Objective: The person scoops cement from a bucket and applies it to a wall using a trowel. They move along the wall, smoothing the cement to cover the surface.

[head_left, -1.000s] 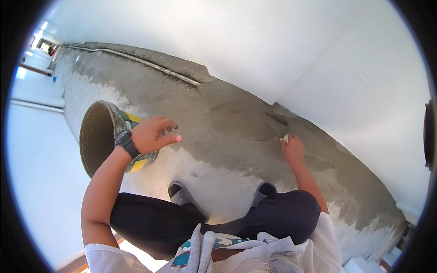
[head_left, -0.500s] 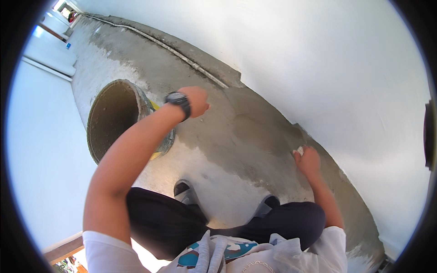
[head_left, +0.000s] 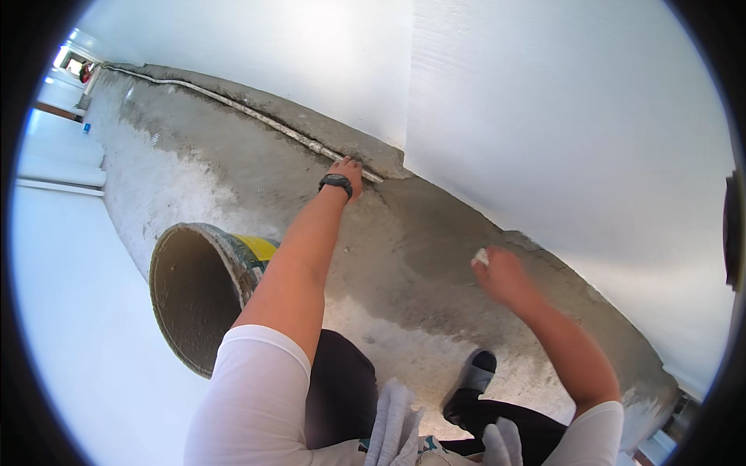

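My left hand (head_left: 351,175), with a black watch on its wrist, reaches to the wall side of the floor. Its fingers curl over a long whitish pipe (head_left: 272,124), close to the pipe's near end. The pipe lies along the foot of the wall, crusted with grey mortar. Over the damp grey mortar (head_left: 435,241) on the floor, my right hand (head_left: 503,278) is closed in a fist. A small whitish piece (head_left: 482,256) sticks out by its thumb; the rest of that thing is hidden in the hand.
A mortar-stained bucket (head_left: 194,295) with a yellow patch stands tilted at left, beside my left forearm. White walls (head_left: 528,101) border the narrow floor on both sides. My sandalled foot (head_left: 475,373) is on the rough concrete (head_left: 373,334).
My left hand has moved forward from near the bucket onto the pipe. My right hand has shifted a little left, away from the wall, keeping the whitish piece. The view has shifted too.
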